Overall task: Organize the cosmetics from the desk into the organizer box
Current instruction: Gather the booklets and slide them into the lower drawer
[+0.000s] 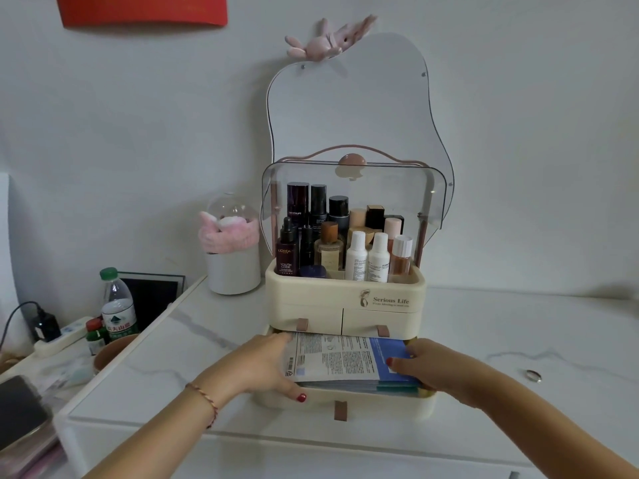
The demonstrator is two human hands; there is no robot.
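At the bottom centre of the frame, the bottom drawer of the cream organizer box stands pulled out toward the camera, and a stack of sheet-mask packets lies flat in it. The left hand rests on the stack's left edge, fingers fairly straight along the packets and thumb down over the drawer's front wall. The right hand holds the stack's right side, thumb on the blue top packet and fingers curled round its edge. Just right of the hands, a small ring lies on the white desk.

Above the open drawer, two smaller drawers are closed. The top tray holds upright bottles under the raised clear lid. To the box's left sits a white canister with a pink headband. At the lower left are a water bottle and a power strip. A mirror hangs on the wall behind.
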